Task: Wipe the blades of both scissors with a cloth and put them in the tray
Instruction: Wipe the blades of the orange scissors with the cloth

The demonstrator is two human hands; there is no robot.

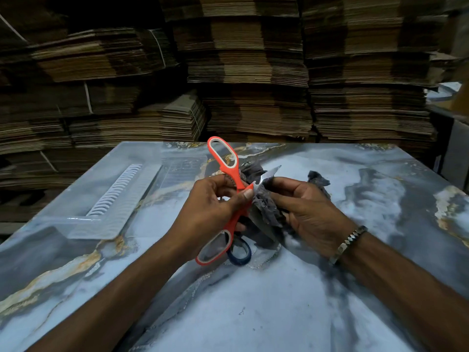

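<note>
1. Left hand (210, 209), at the centre of the frame, grips the orange-handled steel scissors (229, 199) near the pivot, thumb pressed on the handle; the scissors are spread wide open.
2. Right hand (302, 209) pinches a crumpled dark grey cloth (266, 207) around one blade.
3. Below them, a dark blue scissor handle loop (239, 252) lies on the blue-grey marbled table (279, 301); its blades are hidden.
4. At left centre sits a clear plastic tray (101, 189) with a white ribbed insert; nothing else shows inside it.
5. Bare tabletop stretches toward the lower and right frame edges.
6. Stacked flat brown cardboard (253, 72) fills the upper frame behind the table's far edge.
</note>
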